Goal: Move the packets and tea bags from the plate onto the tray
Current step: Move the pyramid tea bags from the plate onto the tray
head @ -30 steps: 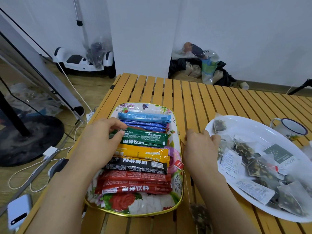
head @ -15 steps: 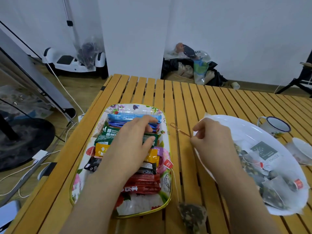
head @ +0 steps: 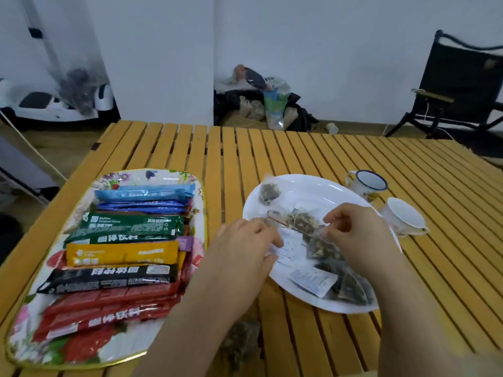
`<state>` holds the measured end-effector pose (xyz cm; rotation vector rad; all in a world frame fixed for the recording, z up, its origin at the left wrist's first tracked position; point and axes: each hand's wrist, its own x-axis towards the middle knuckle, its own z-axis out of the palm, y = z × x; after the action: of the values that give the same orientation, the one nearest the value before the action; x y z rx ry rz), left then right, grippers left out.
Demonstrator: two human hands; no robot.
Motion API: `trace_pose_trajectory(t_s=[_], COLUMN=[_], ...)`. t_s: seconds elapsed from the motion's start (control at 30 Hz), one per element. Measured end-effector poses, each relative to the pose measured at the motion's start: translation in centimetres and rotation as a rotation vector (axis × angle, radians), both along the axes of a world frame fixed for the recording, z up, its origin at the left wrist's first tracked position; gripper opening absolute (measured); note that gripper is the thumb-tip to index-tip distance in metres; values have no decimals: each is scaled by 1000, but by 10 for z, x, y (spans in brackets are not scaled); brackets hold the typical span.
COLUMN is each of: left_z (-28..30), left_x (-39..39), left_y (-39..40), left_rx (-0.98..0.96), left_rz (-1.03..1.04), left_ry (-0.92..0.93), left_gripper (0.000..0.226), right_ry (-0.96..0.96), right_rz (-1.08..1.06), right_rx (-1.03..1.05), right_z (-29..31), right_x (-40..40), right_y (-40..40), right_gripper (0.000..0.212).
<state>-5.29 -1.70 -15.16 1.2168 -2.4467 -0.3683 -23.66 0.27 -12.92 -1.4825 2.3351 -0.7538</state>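
The floral tray (head: 152,176) lies on the left of the slatted table, with a row of stick packets (head: 122,248) in blue, green, yellow, black and red on it. To its right, the white oval plate (head: 321,190) holds several tea bags (head: 324,248) and paper tags. My left hand (head: 245,251) is at the plate's left rim, fingertips pinched on a thin tea bag string (head: 280,223). Over the plate's middle, my right hand (head: 356,232) pinches the corner of a clear tea bag. One loose tea bag (head: 241,341) lies on the table under my left forearm.
A blue-rimmed enamel mug (head: 367,183) and a white cup (head: 405,217) on its side stand just right of the plate. A black folding chair (head: 460,85) is at the back right. Bags and a white hoverboard (head: 54,104) are on the floor behind the table.
My left hand has left the packets on the tray and moved right to the plate's rim. My right hand has moved further over the plate onto the tea bags. The view has swung right.
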Motion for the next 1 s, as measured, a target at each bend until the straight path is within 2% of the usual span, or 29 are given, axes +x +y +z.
trace_pose_trajectory(t_s=[0.1, 0.2, 0.3, 0.37, 0.47, 0.57, 0.67, 0.73, 0.8, 1.0], left_z=[-5, -2, 16, 28, 44, 30, 14, 12, 16, 17], left_x=[-19, -27, -21, -7, 15, 10, 4, 4, 6, 15], left_y=[9, 15, 14, 10, 11, 2, 1, 2, 7, 9], left_rx=[72, 121, 149, 206, 494, 740, 758, 686, 633, 490], left_rz=[-74, -81, -36, -16, 3, -6, -94, -64, -71, 4], left_ry=[-113, -160, -154, -196, -383, -630, -760, -734, -676, -321], left_gripper=[28, 30, 20, 13, 24, 37, 38, 42, 35, 7], right_ry=[27, 5, -83, -121, -142, -98, 101, 151, 154, 63], right_rz=[-69, -142, -147, -132, -64, 34, 84, 54, 11, -112], right_rx=[80, 148, 270, 307, 429, 636, 753, 731, 688, 577], right_z=[-2, 0, 2, 8, 20, 27, 24, 20, 17, 13], right_x=[-7, -20, -30, -32, -32, -22, -13, -11, -9, -4], right_y=[-1, 4, 11, 15, 22, 26, 21, 18, 15, 9], right_gripper=[16, 28, 49, 52, 61, 67, 59, 52, 52, 74])
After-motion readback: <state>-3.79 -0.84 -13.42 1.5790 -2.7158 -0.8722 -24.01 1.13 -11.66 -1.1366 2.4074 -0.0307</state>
